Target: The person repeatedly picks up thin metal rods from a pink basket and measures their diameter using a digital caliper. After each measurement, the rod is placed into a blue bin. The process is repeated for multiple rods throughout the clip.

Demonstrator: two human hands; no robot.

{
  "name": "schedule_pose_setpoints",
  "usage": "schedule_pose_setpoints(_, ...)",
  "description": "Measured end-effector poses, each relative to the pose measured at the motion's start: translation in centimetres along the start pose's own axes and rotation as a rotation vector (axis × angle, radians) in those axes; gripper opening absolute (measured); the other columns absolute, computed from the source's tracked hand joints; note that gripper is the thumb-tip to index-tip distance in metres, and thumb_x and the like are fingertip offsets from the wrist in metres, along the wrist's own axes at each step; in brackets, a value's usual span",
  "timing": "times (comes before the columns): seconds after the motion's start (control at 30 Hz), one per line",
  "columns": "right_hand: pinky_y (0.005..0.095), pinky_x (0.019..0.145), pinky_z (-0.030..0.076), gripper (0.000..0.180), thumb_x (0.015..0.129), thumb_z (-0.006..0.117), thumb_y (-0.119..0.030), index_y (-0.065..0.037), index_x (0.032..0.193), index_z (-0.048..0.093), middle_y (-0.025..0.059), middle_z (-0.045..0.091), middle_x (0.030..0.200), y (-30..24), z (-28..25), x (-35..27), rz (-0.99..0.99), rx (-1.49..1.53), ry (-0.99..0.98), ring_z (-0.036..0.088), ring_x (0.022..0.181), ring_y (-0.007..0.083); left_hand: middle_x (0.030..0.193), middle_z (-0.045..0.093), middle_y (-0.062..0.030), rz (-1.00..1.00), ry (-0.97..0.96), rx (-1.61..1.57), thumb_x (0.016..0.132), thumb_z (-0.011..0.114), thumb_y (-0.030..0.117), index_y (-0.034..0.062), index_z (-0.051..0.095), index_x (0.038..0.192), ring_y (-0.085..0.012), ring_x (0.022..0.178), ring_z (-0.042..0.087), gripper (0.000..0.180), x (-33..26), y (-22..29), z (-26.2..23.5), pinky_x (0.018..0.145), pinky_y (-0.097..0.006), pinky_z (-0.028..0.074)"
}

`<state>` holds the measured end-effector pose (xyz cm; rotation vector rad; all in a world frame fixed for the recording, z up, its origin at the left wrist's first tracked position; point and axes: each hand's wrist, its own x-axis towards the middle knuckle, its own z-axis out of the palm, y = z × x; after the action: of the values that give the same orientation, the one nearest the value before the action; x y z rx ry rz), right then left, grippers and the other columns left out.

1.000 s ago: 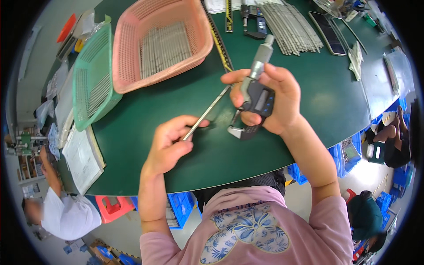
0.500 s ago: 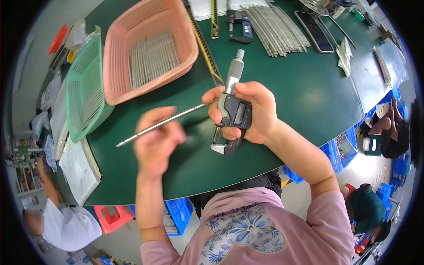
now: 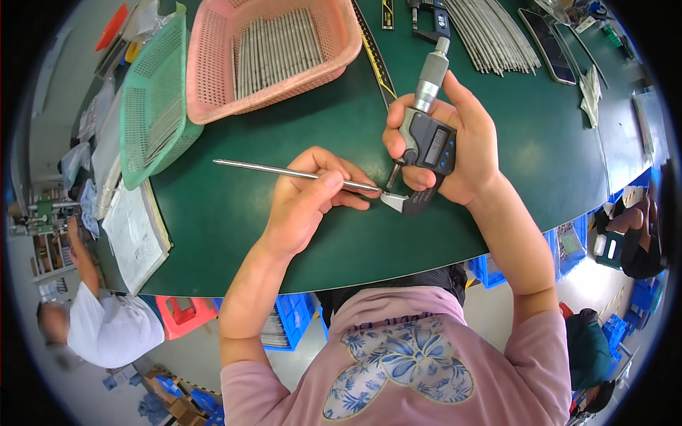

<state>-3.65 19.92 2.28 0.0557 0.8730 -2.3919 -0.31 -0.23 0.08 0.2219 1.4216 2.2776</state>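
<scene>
Between the thumb and fingers of my left hand lies a thin metal rod, one end pointing left over the table. Its right end is at the jaw opening of a digital micrometer; whether it touches the jaws I cannot tell. My right hand is wrapped round the micrometer's dark frame, with the small display facing up and the silver thimble pointing away from me. The measuring jaws sit at the near end, close to my left fingertips.
A pink basket of metal rods stands far left, beside a green basket with more rods. Papers lie at the left edge. Loose rods, a second micrometer and a phone lie at the back. Other people sit nearby.
My left hand has closed on the rod and brought its right end to the micrometer's jaws. Before, the rod reached to my right fingers. The view has shifted.
</scene>
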Motion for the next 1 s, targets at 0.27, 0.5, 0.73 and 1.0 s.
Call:
schedule_pose_setpoints(0.27,0.0237,0.036,0.037,0.063,0.087,0.021,-0.053,0.003,0.085,0.051,0.0137,0.056,0.067,0.21,0.01,-0.02,0.062,-0.009,-0.01,0.043,0.038,0.0162,0.089,0.056,-0.0198,-0.05,-0.024,0.09,0.087,0.049,0.018,0.001,0.044,0.085,-0.0234,0.078,0.061,0.018,-0.11,0.1,0.29,0.062,-0.031,0.055)
schedule_pose_setpoints(0.5,0.0233,0.036,0.037,0.064,0.085,0.023,-0.055,0.002,0.084,0.052,0.0133,0.057,0.066,0.49,0.04,0.01,0.058,-0.007,-0.007,0.043,0.037,0.0159,0.092,0.058,-0.0178,-0.076,-0.045,0.09,0.087,0.052,0.018,0.0001,0.045,0.086,-0.0214,0.08,0.061,0.019,-0.17,0.03,0.12,0.063,-0.03,0.053)
schedule_pose_setpoints(0.73,0.0217,0.035,0.035,0.061,0.082,0.036,-0.058,0.0,0.077,0.055,0.0113,0.057,0.063,0.81,0.09,0.09,0.025,-0.11,0.039,0.043,0.036,0.0132,0.092,0.058,-0.0171,-0.086,-0.054,0.087,0.085,0.054,0.017,0.0006,0.045,0.087,-0.0205,0.079,0.06,0.019,-0.15,-0.09,0.01,0.063,-0.029,0.053)
schedule_pose_setpoints(1.0,0.0214,0.032,0.035,0.063,0.084,0.031,-0.06,-0.001,0.078,0.054,0.0138,0.055,0.063,0.63,0.37,-0.02,-0.002,-0.202,0.067,0.044,0.039,0.0128,0.091,0.058,-0.0155,-0.061,-0.064,0.023,0.081,0.058,0.008,0.0017,0.046,0.089,-0.02,0.08,0.06,0.016,-0.06,-0.41,0.08,0.066,-0.029,0.052)
